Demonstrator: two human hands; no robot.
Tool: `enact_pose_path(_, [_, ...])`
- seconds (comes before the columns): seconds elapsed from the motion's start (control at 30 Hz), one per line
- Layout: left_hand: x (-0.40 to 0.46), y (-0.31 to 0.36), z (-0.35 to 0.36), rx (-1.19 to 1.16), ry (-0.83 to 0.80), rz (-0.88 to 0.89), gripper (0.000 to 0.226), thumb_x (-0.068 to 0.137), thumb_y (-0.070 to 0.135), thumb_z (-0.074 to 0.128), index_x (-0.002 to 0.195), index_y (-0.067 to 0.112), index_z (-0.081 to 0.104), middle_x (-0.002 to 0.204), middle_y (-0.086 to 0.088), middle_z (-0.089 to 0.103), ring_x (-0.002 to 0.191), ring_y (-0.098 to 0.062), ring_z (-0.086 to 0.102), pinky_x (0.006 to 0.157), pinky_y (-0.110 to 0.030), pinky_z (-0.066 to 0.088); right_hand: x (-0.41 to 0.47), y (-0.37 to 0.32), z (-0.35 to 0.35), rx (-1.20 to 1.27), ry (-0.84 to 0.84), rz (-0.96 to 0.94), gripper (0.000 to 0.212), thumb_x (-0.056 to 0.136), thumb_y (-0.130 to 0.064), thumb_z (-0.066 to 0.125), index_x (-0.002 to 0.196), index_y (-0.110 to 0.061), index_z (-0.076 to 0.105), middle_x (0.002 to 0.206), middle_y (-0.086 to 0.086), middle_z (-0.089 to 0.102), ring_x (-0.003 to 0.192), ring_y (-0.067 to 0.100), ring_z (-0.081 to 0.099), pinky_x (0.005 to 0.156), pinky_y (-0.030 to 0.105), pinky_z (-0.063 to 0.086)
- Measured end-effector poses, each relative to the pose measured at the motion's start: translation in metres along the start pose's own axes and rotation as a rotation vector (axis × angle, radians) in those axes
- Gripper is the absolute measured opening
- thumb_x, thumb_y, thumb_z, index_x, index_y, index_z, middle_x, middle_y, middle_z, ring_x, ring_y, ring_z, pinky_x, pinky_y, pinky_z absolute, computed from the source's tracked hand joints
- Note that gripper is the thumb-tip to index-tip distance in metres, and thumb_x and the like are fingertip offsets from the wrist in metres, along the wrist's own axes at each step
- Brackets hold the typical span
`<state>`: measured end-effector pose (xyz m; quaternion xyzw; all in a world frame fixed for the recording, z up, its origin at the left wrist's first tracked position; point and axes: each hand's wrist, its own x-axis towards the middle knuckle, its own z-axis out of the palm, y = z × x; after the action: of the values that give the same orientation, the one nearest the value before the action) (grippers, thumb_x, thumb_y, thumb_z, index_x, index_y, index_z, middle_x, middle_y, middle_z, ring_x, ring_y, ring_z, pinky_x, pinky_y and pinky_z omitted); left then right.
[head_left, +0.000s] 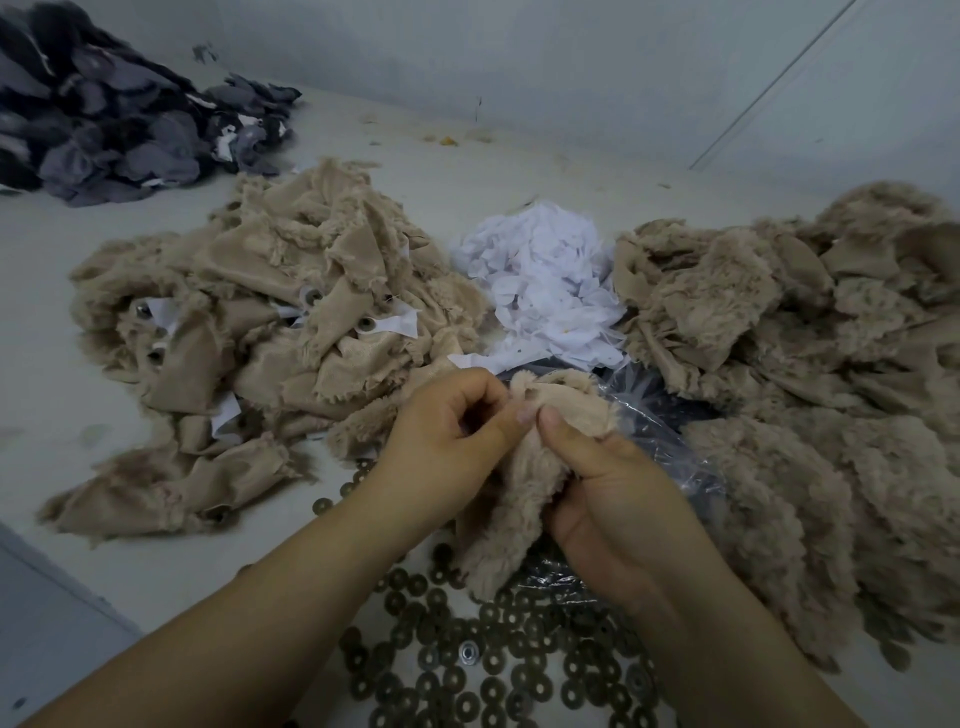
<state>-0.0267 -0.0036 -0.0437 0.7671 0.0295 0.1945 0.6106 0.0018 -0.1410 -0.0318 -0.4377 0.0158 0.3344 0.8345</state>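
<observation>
A beige furry fabric piece (524, 499) hangs between both hands above the table, smooth backing showing at its top. My left hand (447, 441) pinches its upper edge with curled fingers and thumb. Gripping the same piece from the right, my right hand (618, 499) has its thumb pressed near the left thumb. Several dark ring-shaped washers (488, 654) lie scattered on the table under my forearms, with one shiny metal stud (469, 651) among them.
A pile of beige fabric pieces with metal eyes and white tags (280, 312) lies at left. Another beige furry pile (789, 364) fills the right. White fabric scraps (550, 286) sit between them, a clear plastic bag (670, 415) below, and grey fabric pieces (119, 114) at far left.
</observation>
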Motion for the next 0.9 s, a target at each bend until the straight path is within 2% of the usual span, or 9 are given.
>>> enact_pose_path(0.07, [-0.001, -0.002, 0.000, -0.012, 0.005, -0.019, 0.035, 0.094, 0.011, 0.063, 0.061, 0.022, 0.058, 0.054, 0.010, 0.047, 0.051, -0.005, 0.041, 0.048, -0.017, 0.037, 0.001, 0.000, 0.000, 0.009, 0.018, 0.022, 0.033, 0.098, -0.016, 0.054, 0.123, 0.004, 0.063, 0.116, 0.022, 0.071, 0.111, 0.032, 0.069, 0.099, 0.046, 0.053])
enact_pose_path(0.23, [0.000, -0.002, 0.003, -0.128, 0.016, -0.059, 0.032, 0.098, 0.013, 0.057, 0.067, 0.006, 0.056, 0.058, -0.002, 0.045, 0.056, -0.012, 0.040, 0.052, -0.020, 0.037, 0.000, -0.001, 0.000, 0.018, 0.018, 0.098, 0.034, 0.102, -0.018, 0.048, 0.123, 0.004, 0.063, 0.117, 0.023, 0.070, 0.110, 0.034, 0.069, 0.100, 0.049, 0.050])
enact_pose_path(0.37, [-0.002, -0.001, 0.005, -0.134, -0.030, -0.054, 0.029, 0.095, 0.014, 0.062, 0.066, 0.019, 0.063, 0.059, 0.003, 0.052, 0.057, -0.009, 0.045, 0.054, -0.020, 0.041, 0.000, -0.002, -0.003, 0.013, 0.018, 0.120, 0.036, 0.102, -0.020, 0.047, 0.124, 0.004, 0.063, 0.118, 0.025, 0.069, 0.112, 0.036, 0.067, 0.106, 0.052, 0.045])
enact_pose_path(0.47, [-0.003, -0.003, 0.003, -0.168, -0.046, -0.069, 0.024, 0.090, 0.009, 0.067, 0.067, 0.014, 0.063, 0.063, -0.002, 0.056, 0.060, -0.014, 0.049, 0.057, -0.023, 0.044, 0.002, -0.002, -0.005, 0.000, 0.031, 0.140, 0.036, 0.102, -0.021, 0.047, 0.123, 0.004, 0.064, 0.117, 0.025, 0.069, 0.112, 0.037, 0.067, 0.107, 0.052, 0.045])
enact_pose_path(0.63, [-0.001, -0.002, -0.002, -0.348, -0.079, -0.120, 0.014, 0.080, 0.019, 0.071, 0.067, 0.016, 0.068, 0.065, -0.004, 0.061, 0.062, -0.016, 0.055, 0.060, -0.023, 0.050, 0.000, -0.003, -0.005, -0.016, 0.036, 0.121, 0.034, 0.100, -0.020, 0.049, 0.117, 0.002, 0.068, 0.114, 0.022, 0.071, 0.106, 0.033, 0.070, 0.093, 0.046, 0.055])
enact_pose_path(0.7, [0.001, -0.005, -0.004, -0.332, -0.045, -0.126, 0.013, 0.078, 0.021, 0.072, 0.066, 0.018, 0.068, 0.063, -0.003, 0.057, 0.061, -0.016, 0.050, 0.058, -0.023, 0.046, 0.000, -0.010, -0.006, -0.210, 0.121, -0.048, 0.028, 0.099, -0.023, 0.054, 0.103, -0.002, 0.072, 0.096, 0.015, 0.076, 0.083, 0.024, 0.075, 0.068, 0.036, 0.060])
enact_pose_path(0.73, [0.002, -0.007, -0.005, -0.329, -0.025, -0.132, 0.016, 0.081, 0.018, 0.071, 0.065, 0.019, 0.068, 0.062, -0.002, 0.056, 0.059, -0.014, 0.048, 0.057, -0.020, 0.044, -0.001, -0.015, -0.010, -0.429, 0.205, -0.185, 0.026, 0.099, -0.025, 0.055, 0.094, -0.008, 0.074, 0.086, 0.009, 0.076, 0.073, 0.019, 0.073, 0.061, 0.032, 0.057])
enact_pose_path(0.83, [0.004, -0.012, -0.007, -0.326, 0.012, -0.149, 0.025, 0.088, 0.008, 0.067, 0.065, 0.019, 0.067, 0.062, -0.001, 0.054, 0.055, -0.008, 0.044, 0.054, -0.017, 0.041, 0.005, -0.034, -0.032, -1.177, 0.557, -0.701, 0.017, 0.096, -0.027, 0.055, 0.089, -0.023, 0.070, 0.084, -0.003, 0.070, 0.075, 0.015, 0.063, 0.068, 0.032, 0.048])
enact_pose_path(0.9, [0.004, -0.015, -0.006, -0.330, 0.015, -0.148, 0.026, 0.089, 0.008, 0.066, 0.066, 0.018, 0.067, 0.061, 0.000, 0.054, 0.055, -0.007, 0.044, 0.053, -0.017, 0.041, 0.008, -0.042, -0.047, -1.544, 0.701, -0.811, 0.015, 0.093, -0.020, 0.056, 0.101, -0.019, 0.069, 0.100, 0.003, 0.066, 0.089, 0.022, 0.060, 0.076, 0.032, 0.044])
